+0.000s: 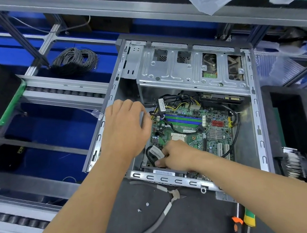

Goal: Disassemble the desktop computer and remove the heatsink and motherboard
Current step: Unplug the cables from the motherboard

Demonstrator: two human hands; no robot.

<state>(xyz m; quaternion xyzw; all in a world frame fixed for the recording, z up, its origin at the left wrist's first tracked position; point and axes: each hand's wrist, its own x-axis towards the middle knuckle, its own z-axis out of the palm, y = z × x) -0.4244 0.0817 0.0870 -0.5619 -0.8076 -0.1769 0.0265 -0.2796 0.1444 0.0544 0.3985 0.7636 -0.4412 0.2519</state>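
- Centrally, the open computer case lies on its side on a dark mat, its side panel off.
- Inside, the green motherboard sits flat on the case floor, with blue and black memory slots toward 12 o'clock and the bare processor socket near its middle; no cooler sits on the socket.
- At 3 o'clock of the case, a finned metal heatsink rests on a black foam tray, outside the case.
- The left hand reaches over the case's 9 o'clock wall, fingers curled downward at the board's edge; I cannot tell whether they hold anything.
- The right hand is at the board's 6 o'clock corner, its fingers bent and closed on a black cable with a white label.
- A silver drive cage fills the case's 12 o'clock end, with yellow and black power wires bunched below it.
- At 6 o'clock of the case, grey-handled pliers lie on the mat beside two loose screws.
- An orange-handled tool lies at 5 o'clock.
- A coil of grey cable sits at 10 o'clock.
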